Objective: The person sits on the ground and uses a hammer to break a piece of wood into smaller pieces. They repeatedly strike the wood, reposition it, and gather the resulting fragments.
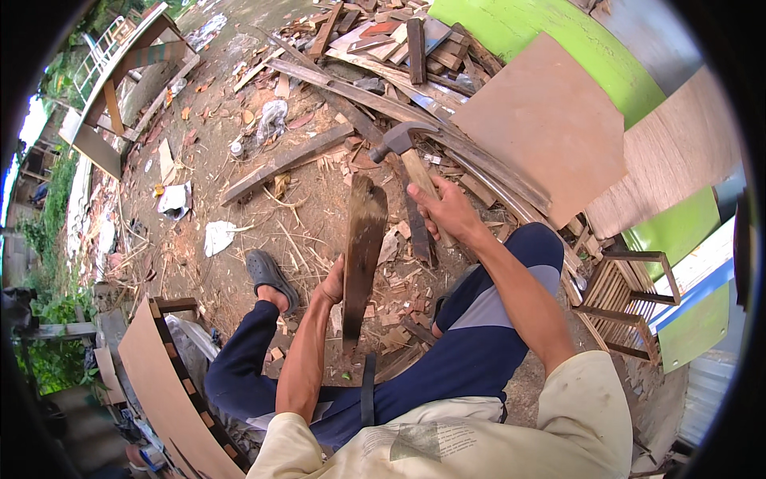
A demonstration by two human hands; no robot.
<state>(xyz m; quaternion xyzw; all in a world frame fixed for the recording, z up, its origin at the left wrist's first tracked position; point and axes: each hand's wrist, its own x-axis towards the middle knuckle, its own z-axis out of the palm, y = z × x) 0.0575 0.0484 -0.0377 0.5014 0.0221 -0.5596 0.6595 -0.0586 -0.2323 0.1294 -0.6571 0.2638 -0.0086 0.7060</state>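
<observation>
A claw hammer [416,166] with a dark metal head and a wooden handle is in my right hand [448,209], the fingers wrapped round the handle. Its head points up and to the left, above the ground litter. My left hand [332,281] grips the left edge of a dark, weathered wooden board [365,247], which stands roughly upright between my knees. The board's top end is worn and paler. Hammer head and board are apart in the picture. The fingers on the board's far side are hidden.
Scrap wood [399,48] lies heaped at the far side, with a long plank [287,164] nearer. Plywood sheets [542,120] lean at the right, above a small slatted wooden rack [626,307]. A wooden table [120,88] stands far left. Wood chips and plastic scraps litter the ground.
</observation>
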